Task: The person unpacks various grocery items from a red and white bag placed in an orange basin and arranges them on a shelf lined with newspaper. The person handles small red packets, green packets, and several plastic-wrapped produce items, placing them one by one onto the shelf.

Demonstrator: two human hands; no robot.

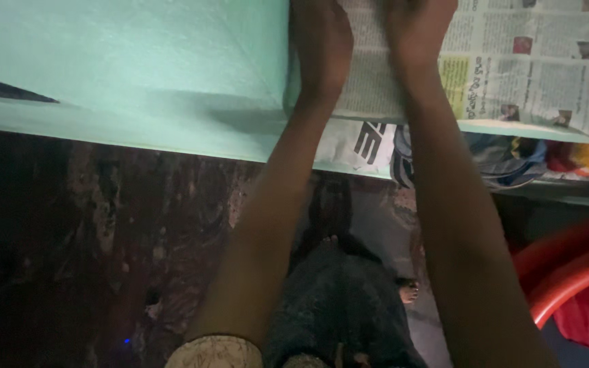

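Both my arms reach forward over a pale green shelf (138, 75). My left hand (322, 48) lies on the left edge of a newspaper (533, 61) that is spread across the shelf's right part. My right hand (417, 31) presses flat on the same newspaper, a little to the right. The fingertips of both hands are cut off by the top edge of the view. Neither hand grips anything that I can see.
Under the shelf lie a white printed bag (356, 143) and bunched dark and coloured cloth (506, 160). A red plastic tub (574, 272) stands at the lower right. The floor (138, 238) is dark and mottled; my feet (409, 292) show below.
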